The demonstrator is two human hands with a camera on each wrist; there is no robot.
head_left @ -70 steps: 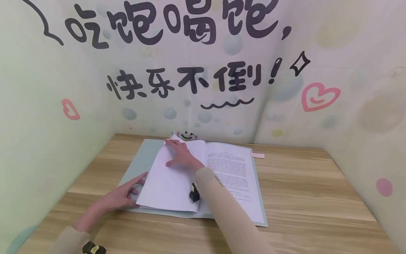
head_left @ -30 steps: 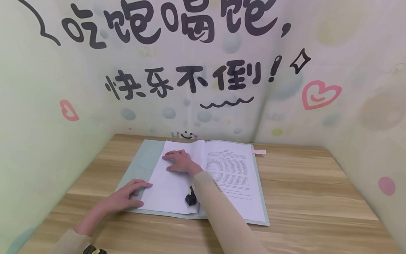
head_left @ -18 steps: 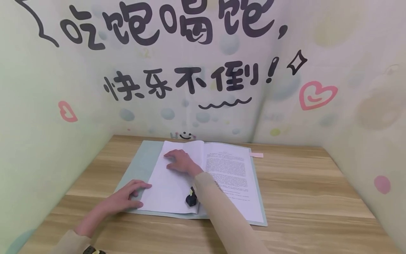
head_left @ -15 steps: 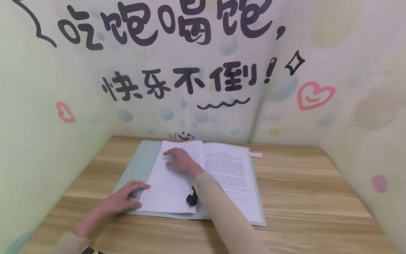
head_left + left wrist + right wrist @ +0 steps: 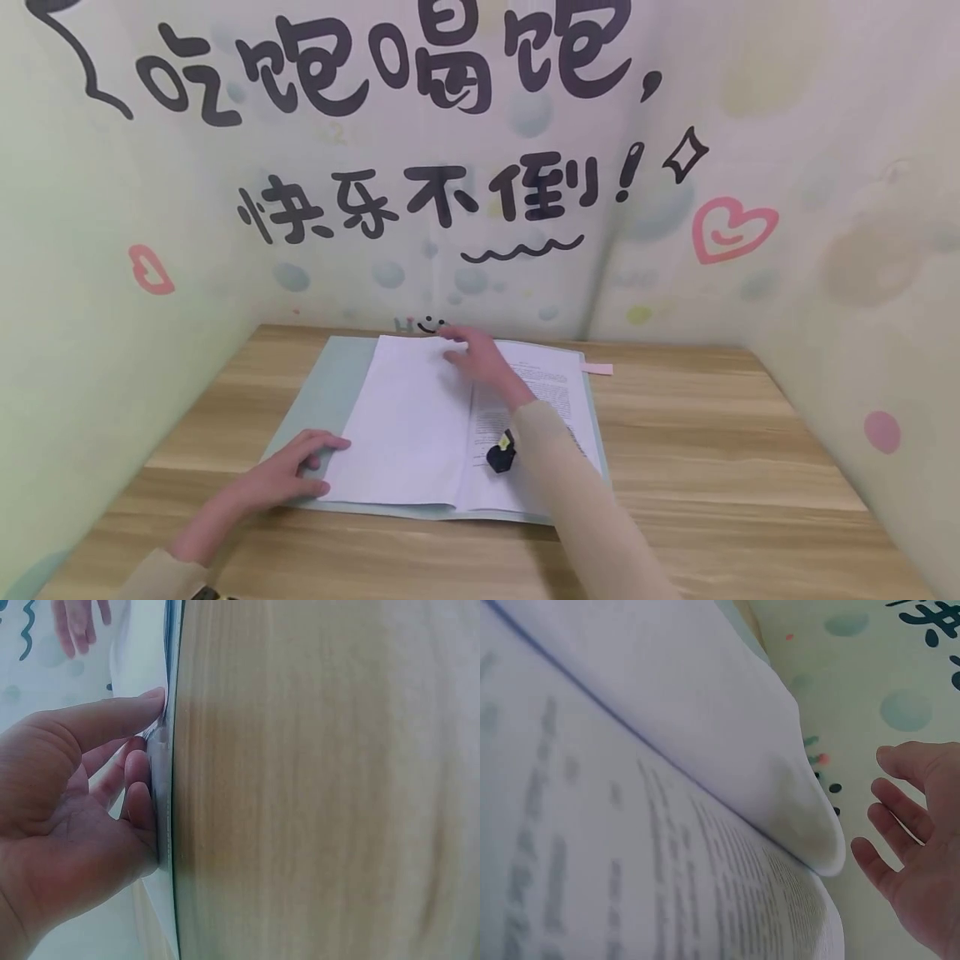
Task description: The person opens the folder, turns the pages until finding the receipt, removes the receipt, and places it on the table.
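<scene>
A document folder with a pale blue cover (image 5: 330,392) lies spread on the table. On its left side is a blank white page (image 5: 405,425); printed text fills the right page (image 5: 551,400). My left hand (image 5: 285,475) rests at the lower left, fingertips and thumb at the left edge of the page stack. In the left wrist view, the thumb of the left hand (image 5: 82,787) touches the sheet edges, the other fingers loosely bent. My right hand (image 5: 483,358) is over the top of the fold, holding nothing. The right wrist view shows the right hand (image 5: 922,847) apart from the paper, fingers relaxed.
A pink tab (image 5: 598,369) sticks out from the right page's upper edge. The wooden table (image 5: 712,467) runs back to a wall (image 5: 637,275) with black lettering and coloured drawings. Black cameras sit on both wrists, the right one (image 5: 501,454) over the printed page.
The left page, earlier with its top corner lifted, has settled flat. My right hand has left it and moved right to the fold. My left hand stays at the page edge.
</scene>
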